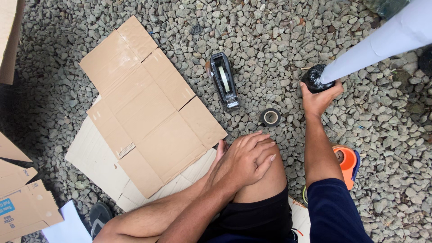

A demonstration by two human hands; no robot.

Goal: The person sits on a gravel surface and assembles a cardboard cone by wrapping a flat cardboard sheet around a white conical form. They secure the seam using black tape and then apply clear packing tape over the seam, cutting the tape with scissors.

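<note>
Left hand (pixel 245 157) flat on the bent knee (pixel 263 180), fingers loose, holding nothing. Beyond the knee, right hand (pixel 320 100) closed around the black-wrapped end (pixel 313 77) of a white roll (pixel 391 38) resting on gravel (pixel 279 40). The roll leans; its end could skid on loose stones. Wrap looks glossy, crinkled.

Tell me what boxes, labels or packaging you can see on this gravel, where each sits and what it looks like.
Flattened cardboard box: centre left on the gravel, plain brown, flaps spread open.
Pale cardboard sheet: under it, off-white, ribbed.
Printed carton: lower left corner, brown with a small blue label.
Tape dispenser: above the knee, black, with a small white label at its near end.
No signs or screens.
</note>
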